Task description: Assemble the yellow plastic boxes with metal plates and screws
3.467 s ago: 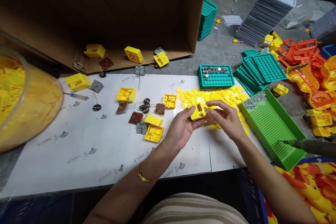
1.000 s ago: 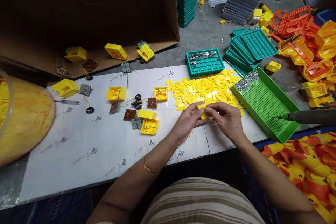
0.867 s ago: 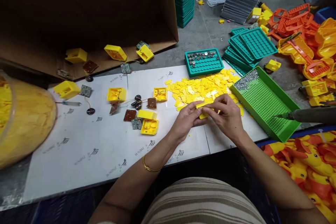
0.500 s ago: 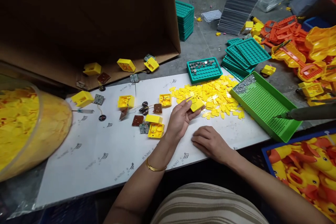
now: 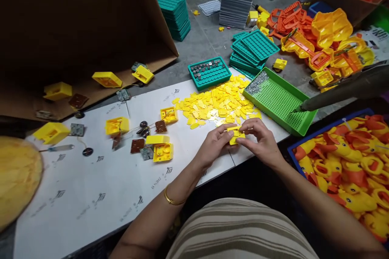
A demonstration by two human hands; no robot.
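My left hand grips a small yellow plastic box with a grid of tiny holes, near the front edge of the white board. Thumb and fingers of my right hand close on the box's right side; whether they also hold a small loose part is hidden. Just beyond my hands lies a spread of flat yellow plastic pieces. To the left are opened yellow cases with wires, brown circuit boards and black round parts.
A green tray holds small metal screws, with a dark pointed tool reaching over it. Behind stand a teal tray of button cells and stacked teal trays. Toy ducks fill a blue crate at right; a cardboard box stands left.
My right hand has risen from the board to the yellow box and closed on it. My left hand has brought the box lower and nearer. The view has swung right.
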